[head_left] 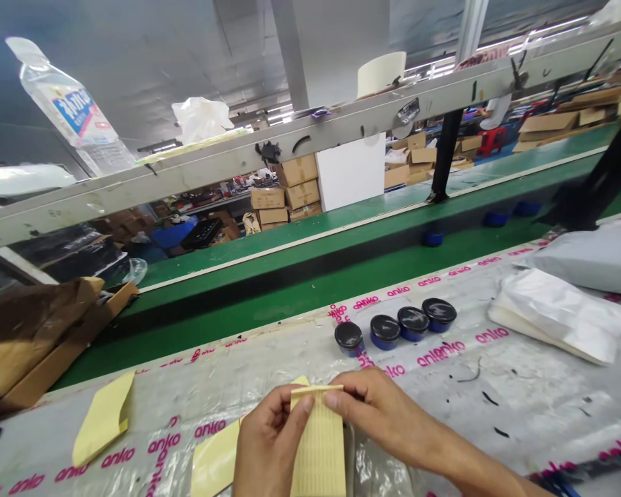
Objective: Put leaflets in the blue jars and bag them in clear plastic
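My left hand [270, 442] and my right hand [388, 414] pinch the top edge of a yellow label sheet [318, 455] between thumbs and fingers. The sheet is marked with fine rows, and its top edge is folded over. Partly behind my left hand lies another yellow sheet [213, 461]. Farther left, a curled yellow sheet [102, 421] rests on the table covering. Beyond my hands stand several small round blue containers with shiny black tops; the leftmost container [348, 338] is slightly apart from the others.
A green conveyor belt [269, 297] runs behind the plastic-covered table [445, 393], carrying more blue containers [432, 238]. White plastic bags [562, 310] lie at right, an open carton [77, 345] at left. A plastic bottle [77, 110] stands on the overhead rail [336, 131].
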`<state>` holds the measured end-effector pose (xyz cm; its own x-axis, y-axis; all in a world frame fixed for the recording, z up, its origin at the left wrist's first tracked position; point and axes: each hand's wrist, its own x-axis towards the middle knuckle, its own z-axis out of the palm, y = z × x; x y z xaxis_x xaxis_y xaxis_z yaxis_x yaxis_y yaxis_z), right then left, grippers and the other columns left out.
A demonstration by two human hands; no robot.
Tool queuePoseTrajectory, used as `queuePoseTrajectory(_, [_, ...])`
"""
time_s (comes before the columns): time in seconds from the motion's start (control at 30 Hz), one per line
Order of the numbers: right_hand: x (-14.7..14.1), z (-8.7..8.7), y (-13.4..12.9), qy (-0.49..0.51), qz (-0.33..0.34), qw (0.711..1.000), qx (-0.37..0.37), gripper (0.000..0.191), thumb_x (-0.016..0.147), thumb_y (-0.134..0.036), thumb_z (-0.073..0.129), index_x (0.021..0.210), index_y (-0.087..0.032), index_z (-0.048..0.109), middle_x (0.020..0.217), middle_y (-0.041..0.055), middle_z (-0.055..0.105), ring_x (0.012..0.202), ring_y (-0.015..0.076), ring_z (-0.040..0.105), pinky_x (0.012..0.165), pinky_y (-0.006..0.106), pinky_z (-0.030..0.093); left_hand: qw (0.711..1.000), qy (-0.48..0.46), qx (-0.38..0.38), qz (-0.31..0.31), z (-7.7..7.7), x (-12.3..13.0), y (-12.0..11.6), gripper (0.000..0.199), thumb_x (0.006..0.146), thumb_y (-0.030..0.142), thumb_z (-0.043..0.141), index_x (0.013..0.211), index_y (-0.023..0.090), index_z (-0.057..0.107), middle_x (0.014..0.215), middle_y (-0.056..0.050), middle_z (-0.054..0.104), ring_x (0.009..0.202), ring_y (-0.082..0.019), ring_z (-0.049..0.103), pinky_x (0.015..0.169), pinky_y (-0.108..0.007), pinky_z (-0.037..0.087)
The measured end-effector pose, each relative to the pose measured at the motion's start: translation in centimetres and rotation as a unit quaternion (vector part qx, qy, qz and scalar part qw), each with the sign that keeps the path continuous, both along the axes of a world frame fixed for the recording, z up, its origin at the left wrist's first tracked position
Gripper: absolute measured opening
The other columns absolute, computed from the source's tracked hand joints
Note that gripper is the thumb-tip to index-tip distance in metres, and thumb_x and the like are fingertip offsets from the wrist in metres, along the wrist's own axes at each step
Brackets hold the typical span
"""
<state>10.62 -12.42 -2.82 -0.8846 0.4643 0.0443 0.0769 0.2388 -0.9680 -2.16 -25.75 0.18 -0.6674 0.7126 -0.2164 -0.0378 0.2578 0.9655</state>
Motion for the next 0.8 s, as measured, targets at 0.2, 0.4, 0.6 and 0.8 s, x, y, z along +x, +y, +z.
queuePoseTrajectory(0.2, [0.6, 0.3, 0.5, -0.008, -0.041, 0.997, 0.067, 0.035, 0.095, -0.041, 0.061, 0.069, -0.018, 0.060, 0.065, -0.0031, 0.047, 0.062, 0.0117, 0.042, 0.054, 0.026, 0.029, 0.996, 0.070, -0.057, -0.028, -0.3, -0.3, -0.1, 0.055, 0.073, 0.073, 0.067, 0.067, 0.019, 0.061, 0.062, 0.000, 0.057, 0.059, -0.014, 0.048, 0.052, -0.023, 0.036])
queuePoseTrajectory(0.4, [0.8, 1.4, 0.6, 0.051, -0.044, 0.996, 0.055, 0.011, 0.090, -0.030, 0.066, 0.094, -0.024, 0.075, 0.092, 0.0018, 0.068, 0.085, 0.0181, 0.060, 0.070, 0.027, 0.043, 0.988, 0.135, -0.059, -0.042, -1.0, -0.4, 0.1, 0.056, 0.076, 0.072, 0.064, 0.061, 0.020, 0.049, 0.060, 0.003, 0.042, 0.057, -0.012, 0.035, 0.051, -0.022, 0.028])
queuePoseTrajectory(0.6, [0.8, 1.5, 0.7, 0.049, -0.022, 0.999, 0.002, 0.012, 0.085, -0.020, 0.065, 0.091, -0.023, 0.075, 0.091, 0.0001, 0.071, 0.084, 0.0170, 0.062, 0.068, 0.026, 0.044, 0.977, 0.198, -0.057, -0.060, -0.6, 0.2, 0.2, 0.047, 0.081, 0.061, 0.065, 0.062, 0.020, 0.053, 0.063, 0.003, 0.047, 0.063, -0.013, 0.040, 0.058, -0.023, 0.031])
queuePoseTrajectory(0.8, [0.9, 1.3, 1.1, 0.019, -0.030, 0.999, -0.007, 0.012, 0.081, -0.016, 0.064, 0.086, -0.021, 0.072, 0.084, -0.0017, 0.071, 0.077, 0.0148, 0.060, 0.065, 0.025, 0.043, 0.963, 0.252, -0.048, -0.080, -0.3, 0.6, 0.4, 0.042, 0.087, 0.056, 0.060, 0.065, 0.021, 0.059, 0.066, 0.002, 0.054, 0.065, -0.015, 0.046, 0.064, -0.025, 0.035])
